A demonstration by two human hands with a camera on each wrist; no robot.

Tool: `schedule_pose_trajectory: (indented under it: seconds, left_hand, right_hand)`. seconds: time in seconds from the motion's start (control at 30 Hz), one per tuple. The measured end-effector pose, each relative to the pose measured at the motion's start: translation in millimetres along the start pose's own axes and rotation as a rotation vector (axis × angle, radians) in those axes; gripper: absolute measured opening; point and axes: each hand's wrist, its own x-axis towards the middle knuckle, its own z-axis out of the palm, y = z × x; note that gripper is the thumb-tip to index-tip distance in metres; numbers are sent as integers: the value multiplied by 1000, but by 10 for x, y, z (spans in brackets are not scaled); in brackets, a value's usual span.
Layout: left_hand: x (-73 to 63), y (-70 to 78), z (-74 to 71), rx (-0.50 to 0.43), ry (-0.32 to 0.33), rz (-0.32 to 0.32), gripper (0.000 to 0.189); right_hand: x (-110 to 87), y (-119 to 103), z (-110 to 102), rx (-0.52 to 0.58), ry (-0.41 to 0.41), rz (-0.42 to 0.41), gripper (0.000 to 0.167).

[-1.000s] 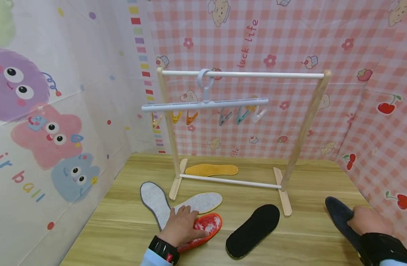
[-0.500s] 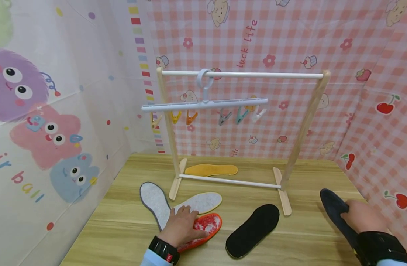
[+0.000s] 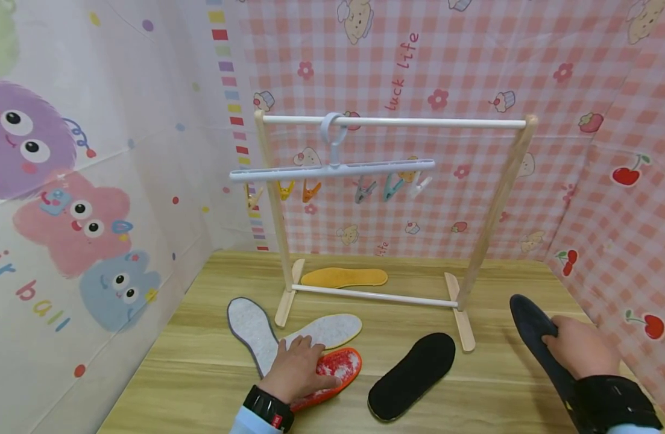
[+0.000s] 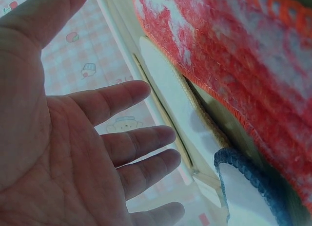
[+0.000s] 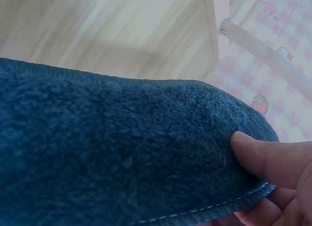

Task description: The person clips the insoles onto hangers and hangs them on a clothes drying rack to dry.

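Observation:
My right hand [image 3: 584,346] pinches a dark blue fleecy insole [image 3: 533,322] by its edge, thumb on the pile and fingers beneath. In the right wrist view the insole [image 5: 122,138] stretches left from that thumb, tilted above the wooden surface. My left hand [image 3: 296,371] has its fingers spread over a red-and-white insole [image 3: 345,363] with an orange edge, hiding part of it. The left wrist view shows the left palm [image 4: 73,138] with nothing in it. Beyond these fingers lie a grey insole with a dark edge [image 3: 248,322] and another with a yellow edge [image 3: 334,328].
A black insole [image 3: 413,377] lies mid-table. Behind it stands a wooden rack [image 3: 486,223] with a white top bar. A pale hanger [image 3: 332,170] hangs there with several coloured clips [image 3: 365,190]. A yellow insole [image 3: 345,277] lies behind the rack's lower bar.
My right hand has moved left and slightly away from me, carrying the dark blue insole, which has risen a little in view. The left hand stays in place over the red-and-white insole.

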Motion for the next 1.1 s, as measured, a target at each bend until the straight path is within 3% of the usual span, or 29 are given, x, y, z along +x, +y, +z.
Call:
schedule_pose_trajectory:
  seconds: [0.43, 0.7, 0.93, 1.1]
  left_hand:
    - [11, 14, -5, 2, 7, 1, 76]
    - [9, 28, -24, 10, 17, 7, 76]
    - [28, 28, -24, 4, 7, -3, 77]
    - [36, 32, -23, 12, 16, -3, 77]
  right_hand:
    - [-19, -177, -57, -5, 51, 20, 54]
    - [-91, -292, -70, 32, 180, -55, 45]
    - [-141, -369, -73, 78, 148, -27, 52]
    - [-164, -415, -59, 90, 185, -5, 51]
